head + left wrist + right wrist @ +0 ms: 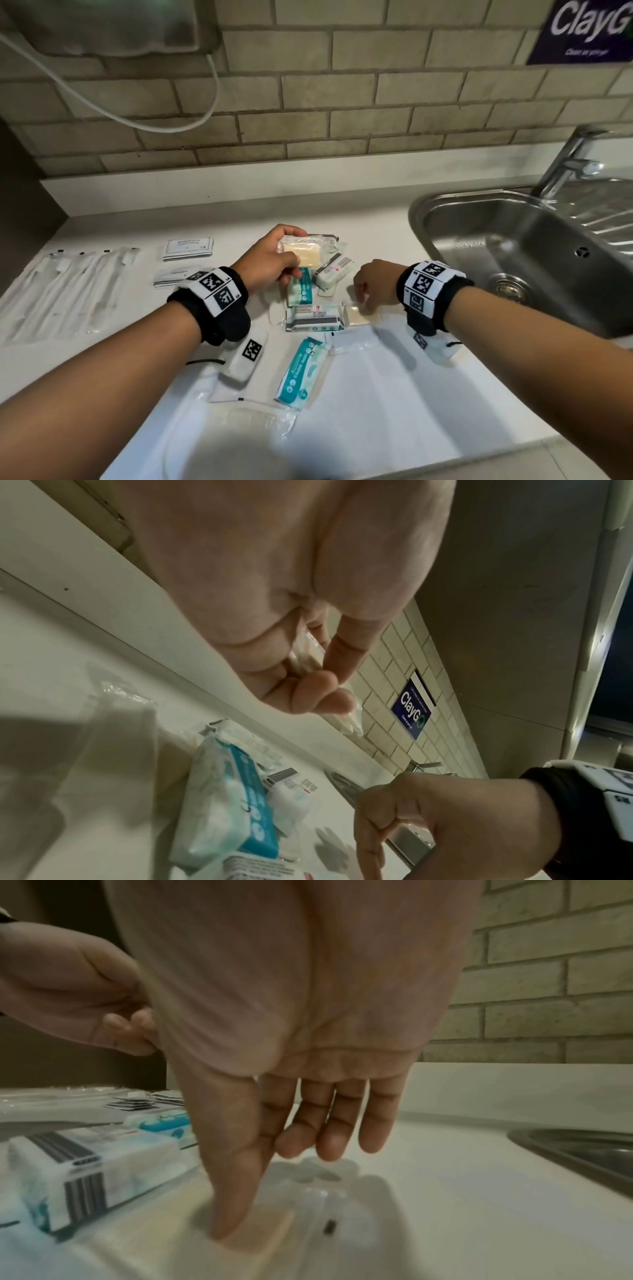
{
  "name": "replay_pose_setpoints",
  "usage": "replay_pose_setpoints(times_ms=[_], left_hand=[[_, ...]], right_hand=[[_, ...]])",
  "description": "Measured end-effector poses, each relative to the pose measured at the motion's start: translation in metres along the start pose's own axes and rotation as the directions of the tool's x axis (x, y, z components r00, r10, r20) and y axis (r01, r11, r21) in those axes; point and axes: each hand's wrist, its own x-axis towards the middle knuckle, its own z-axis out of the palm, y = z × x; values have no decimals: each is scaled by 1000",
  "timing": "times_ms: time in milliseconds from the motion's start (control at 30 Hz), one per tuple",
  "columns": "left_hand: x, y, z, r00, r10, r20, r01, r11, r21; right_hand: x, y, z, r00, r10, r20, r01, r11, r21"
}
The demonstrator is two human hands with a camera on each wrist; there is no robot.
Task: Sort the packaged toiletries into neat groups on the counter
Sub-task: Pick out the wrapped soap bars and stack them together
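Note:
My left hand (286, 262) grips a clear-wrapped cream soap bar (303, 256) and holds it just above the pile; its wrapper (347, 722) sticks out past the curled fingers (308, 693). My right hand (368, 291) reaches down onto a second wrapped soap bar (358, 314) on the white counter (394, 377). The thumb (232, 1213) presses on that soap (263, 1231), and the other fingers (329, 1134) hang straight above its wrapper. Teal wipes packs (300, 368) (299, 287) and white wipes packs (313, 318) (334, 270) lie between my hands.
Wrapped toothbrushes (65, 291) lie in a row at the left, with two sachet stacks (187, 248) (171, 278) beside them. A wrapped comb (255, 419) lies near the front edge. A steel sink (513, 260) and tap (568, 161) are at the right.

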Motion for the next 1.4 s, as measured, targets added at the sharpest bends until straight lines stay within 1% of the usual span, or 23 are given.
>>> replay_pose_setpoints(times_ms=[33,133,200,267,400,467,533,633,733,800,867,967,1033,1100,1200,1267,1367,1400], left_hand=[[-1,0,1,1000,-2,-14,2,1000,-1],[-4,-1,4,999,-12,-33,12,1000,7],[-7,-2,3,998,-15,-55,16,1000,22],[-9,-1,-1,996,-19,-88,20,1000,22],[-13,6,-15,984,-10,-180,17,999,37],[-13,13,-24,976,12,-217,-3,999,43],[-10,20,-32,969,32,-243,-23,999,39],[-1,23,-42,966,45,-256,-41,999,22],[5,24,-49,966,38,-254,-34,999,21],[10,23,-52,967,34,-252,-31,999,16],[16,20,-57,968,30,-248,-26,1000,17],[24,16,-64,971,18,-238,-12,1000,24],[30,12,-67,972,1,-233,6,1000,26],[35,9,-69,974,-9,-225,15,1000,25],[42,0,-73,977,-21,-213,29,999,35],[46,-5,-74,980,-23,-198,30,999,32],[47,-9,-73,984,-29,-178,35,999,26],[48,-10,-72,984,-31,-175,35,999,25]], right_hand=[[0,2,0,1000,-1,-1,1,1000,-7],[-2,10,-4,1000,-10,-5,10,999,47],[-3,13,-11,999,-27,-31,29,997,70],[-3,13,-23,995,-52,-87,61,993,103],[5,7,-52,972,-79,-219,130,964,231],[19,0,-66,957,-108,-268,165,966,200],[36,-11,-75,951,-127,-282,176,972,155],[60,-30,-78,962,-115,-249,145,984,106],[88,-43,-69,987,-97,-131,103,994,41],[104,-49,-62,994,-79,-73,81,996,27],[116,-53,-57,995,-80,-62,81,997,15],[124,-55,-57,989,-117,-88,113,993,-43],[129,-54,-58,988,-129,-81,124,990,-65],[132,-52,-59,990,-136,-44,131,988,-87],[133,-51,-58,986,-168,-15,162,969,-184],[132,-51,-57,985,-170,-11,164,965,-202],[132,-53,-57,983,-181,29,182,951,-249],[133,-54,-57,986,-160,40,165,959,-231]])
